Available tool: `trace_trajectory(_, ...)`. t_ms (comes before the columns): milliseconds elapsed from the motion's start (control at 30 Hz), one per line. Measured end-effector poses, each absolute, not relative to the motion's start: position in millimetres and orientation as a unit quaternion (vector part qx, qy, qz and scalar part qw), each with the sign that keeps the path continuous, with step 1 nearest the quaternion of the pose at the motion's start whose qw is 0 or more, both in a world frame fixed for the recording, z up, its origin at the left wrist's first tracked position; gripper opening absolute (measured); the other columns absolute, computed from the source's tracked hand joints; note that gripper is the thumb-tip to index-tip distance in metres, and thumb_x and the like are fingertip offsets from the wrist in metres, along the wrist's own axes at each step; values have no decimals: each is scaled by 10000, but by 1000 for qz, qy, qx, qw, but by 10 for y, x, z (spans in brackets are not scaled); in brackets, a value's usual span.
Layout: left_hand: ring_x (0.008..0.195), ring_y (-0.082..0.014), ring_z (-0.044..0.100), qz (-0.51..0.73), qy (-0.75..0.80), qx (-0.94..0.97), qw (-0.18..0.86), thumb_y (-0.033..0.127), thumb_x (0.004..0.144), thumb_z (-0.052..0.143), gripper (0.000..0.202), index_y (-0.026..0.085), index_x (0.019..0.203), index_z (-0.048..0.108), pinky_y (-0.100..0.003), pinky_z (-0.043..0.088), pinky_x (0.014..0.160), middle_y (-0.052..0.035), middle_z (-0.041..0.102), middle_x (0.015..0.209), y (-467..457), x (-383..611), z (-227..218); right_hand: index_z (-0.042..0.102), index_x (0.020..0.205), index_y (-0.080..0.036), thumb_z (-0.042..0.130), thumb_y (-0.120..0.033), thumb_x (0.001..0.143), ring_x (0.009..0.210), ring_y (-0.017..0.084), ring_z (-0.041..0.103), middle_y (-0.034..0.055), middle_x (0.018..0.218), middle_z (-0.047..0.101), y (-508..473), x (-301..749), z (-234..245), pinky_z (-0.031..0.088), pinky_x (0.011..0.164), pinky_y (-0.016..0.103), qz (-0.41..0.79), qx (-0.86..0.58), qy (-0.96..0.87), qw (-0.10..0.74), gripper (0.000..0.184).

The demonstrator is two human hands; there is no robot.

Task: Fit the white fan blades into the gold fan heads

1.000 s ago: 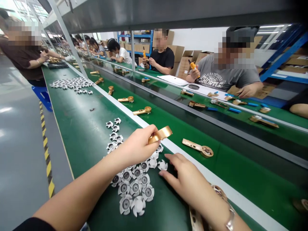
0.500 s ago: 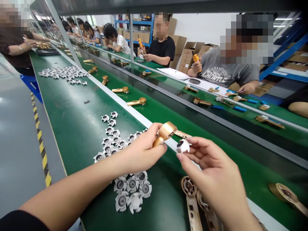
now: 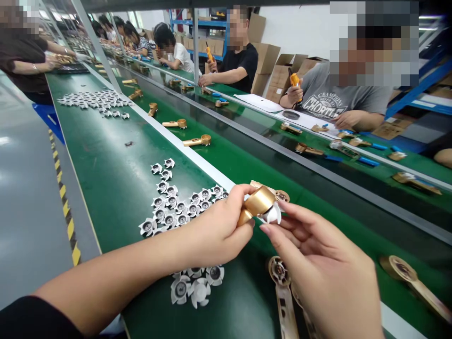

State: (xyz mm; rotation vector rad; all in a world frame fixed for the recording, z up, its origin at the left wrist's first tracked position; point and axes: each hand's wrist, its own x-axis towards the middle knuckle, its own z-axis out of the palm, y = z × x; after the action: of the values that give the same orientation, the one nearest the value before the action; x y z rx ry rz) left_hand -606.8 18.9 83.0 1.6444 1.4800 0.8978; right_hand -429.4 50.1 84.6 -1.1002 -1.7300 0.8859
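Observation:
My left hand (image 3: 226, 221) is closed around the handle of a gold fan housing (image 3: 260, 201), its round head turned toward the right. Between the thumb and fingers of my right hand (image 3: 318, 254) is a white fan blade (image 3: 272, 214), held right at the open side of the housing's head. How far the blade sits inside the ring cannot be made out. Under my left forearm and beyond it, several loose fan blades (image 3: 180, 288) lie on the green table. Below my right hand rest gold fan housings (image 3: 278, 273), partly hidden by it.
A green conveyor (image 3: 226, 162) carries more gold housings (image 3: 197, 141). Farther up the table lies another cluster of white blades (image 3: 95, 104). Across the line, co-workers sit, two with orange screwdrivers (image 3: 295, 84). A person stands at the far left. A metal post (image 3: 95, 44) rises from the line.
My right hand's fan blade and the gold housing have come together; before, a gap separated them. The housings on the conveyor have shifted slightly in view.

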Motion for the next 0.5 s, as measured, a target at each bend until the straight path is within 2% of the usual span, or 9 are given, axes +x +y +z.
trace_trajectory(100, 938, -233, 642, 344, 573, 663, 338, 179, 922, 435, 441, 226, 1339, 300, -367, 495, 789, -91, 633, 1113, 181, -6061, 808, 712, 1110, -279, 754, -333, 801, 877, 202, 755, 26, 1065, 756, 502, -4287, 832, 644, 811, 285, 342, -442, -707, 433, 317)
trace_trajectory(300, 628, -197, 607, 288, 595, 710, 242, 195, 912, 411, 531, 169, 1404, 211, -284, 414, 552, -71, 649, 847, 194, -6045, 726, 695, 1161, -303, 710, -358, 837, 874, 195, 759, 12, 1058, 766, 462, -4258, 817, 636, 819, 279, 290, -459, -731, 414, 329)
trace_trajectory(500, 642, -221, 619, 256, 575, 754, 191, 180, 872, 405, 563, 81, 1390, 205, -304, 434, 562, -116, 658, 854, 181, -6001, 644, 592, 1285, -306, 721, -376, 827, 947, 218, 747, 33, 1085, 765, 447, -4243, 856, 617, 859, 322, 385, -451, -693, 409, 481)
